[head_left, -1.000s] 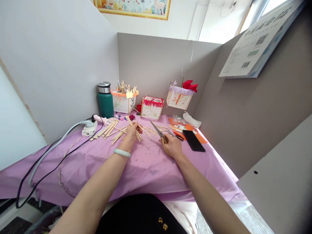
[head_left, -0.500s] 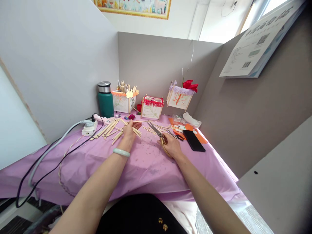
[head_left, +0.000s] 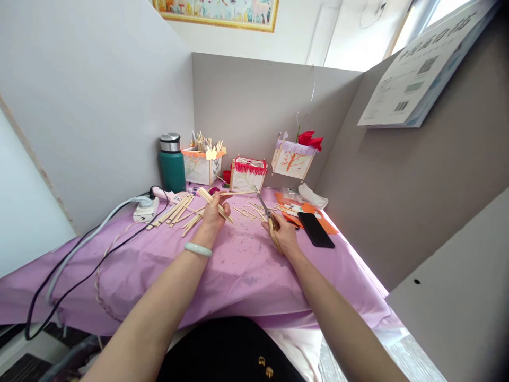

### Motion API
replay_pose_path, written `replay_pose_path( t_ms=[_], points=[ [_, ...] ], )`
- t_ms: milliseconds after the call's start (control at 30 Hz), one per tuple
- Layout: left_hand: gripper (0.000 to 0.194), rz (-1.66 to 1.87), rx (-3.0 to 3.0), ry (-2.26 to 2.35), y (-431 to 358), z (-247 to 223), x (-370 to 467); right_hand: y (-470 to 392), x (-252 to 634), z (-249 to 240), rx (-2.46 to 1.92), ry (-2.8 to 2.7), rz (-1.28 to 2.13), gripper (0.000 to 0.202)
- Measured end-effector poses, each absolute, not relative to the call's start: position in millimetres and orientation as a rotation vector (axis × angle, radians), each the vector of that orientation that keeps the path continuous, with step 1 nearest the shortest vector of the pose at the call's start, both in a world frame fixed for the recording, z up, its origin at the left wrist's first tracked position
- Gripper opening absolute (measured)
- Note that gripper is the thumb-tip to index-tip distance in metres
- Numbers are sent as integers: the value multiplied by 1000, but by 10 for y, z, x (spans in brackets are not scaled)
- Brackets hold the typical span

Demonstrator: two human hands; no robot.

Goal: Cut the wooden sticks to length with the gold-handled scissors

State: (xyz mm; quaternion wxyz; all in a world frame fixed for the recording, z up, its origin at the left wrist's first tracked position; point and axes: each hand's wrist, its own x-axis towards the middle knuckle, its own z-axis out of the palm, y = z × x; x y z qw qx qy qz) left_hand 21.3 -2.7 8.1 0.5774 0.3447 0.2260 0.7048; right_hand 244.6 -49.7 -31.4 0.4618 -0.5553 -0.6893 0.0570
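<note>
Trimming step, I'd judge: left hand [head_left: 213, 214] curled round a bundle [head_left: 205, 195] plus one stick [head_left: 242, 193] reaching right, right hand [head_left: 284, 233] wrapped on scissors [head_left: 266, 211] at its right end; next move calls for steadying that stick squarely.

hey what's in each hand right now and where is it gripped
Left hand: a bundle of sticks, around the middle, and a single stick, near one end. Right hand: scissors, by the handles.
</note>
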Motion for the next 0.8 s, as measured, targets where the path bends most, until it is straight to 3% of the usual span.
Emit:
replay_pose_path(
  t_ms=[233, 467, 800],
  points=[
    [55, 1505, 859, 457, -71, 109, 161, -512, 2446, -280, -1349, -1609, 176, 50],
    [24, 1208, 990, 450, -99, 76, 185, -524, 2466, -252, -1355, -1629, 126, 52],
    [30, 1026, 1249, 429, -127, -1, 195, -524, 2446, -307, -1351, -1771, 68, 35]
  ],
)
